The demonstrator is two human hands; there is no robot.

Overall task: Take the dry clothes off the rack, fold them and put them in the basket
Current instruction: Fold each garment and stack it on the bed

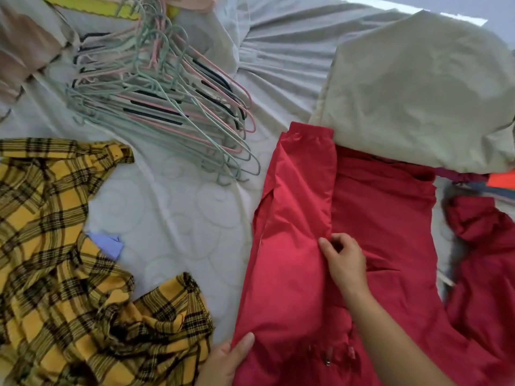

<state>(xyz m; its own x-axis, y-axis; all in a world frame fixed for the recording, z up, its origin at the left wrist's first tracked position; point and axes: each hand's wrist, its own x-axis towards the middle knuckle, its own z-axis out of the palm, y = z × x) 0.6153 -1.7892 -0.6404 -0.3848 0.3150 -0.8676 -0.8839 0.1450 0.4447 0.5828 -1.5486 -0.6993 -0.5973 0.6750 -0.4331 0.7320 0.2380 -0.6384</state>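
A red jacket [376, 218] lies spread on the white mattress [172, 213], one sleeve folded over its body with the elastic cuff pointing away from me. My right hand [345, 260] pinches the edge of that sleeve near the jacket's middle. At the bottom of the view my left hand [225, 360] grips the jacket's near left edge, thumb on top of the fabric. No rack or basket is in view.
A yellow and black plaid garment [55, 274] lies crumpled at the left. A pile of green and pink hangers [167, 101] sits at the upper middle. A beige cloth [418, 87] covers the jacket's far end. Other coloured clothes [498, 185] peek out at the right.
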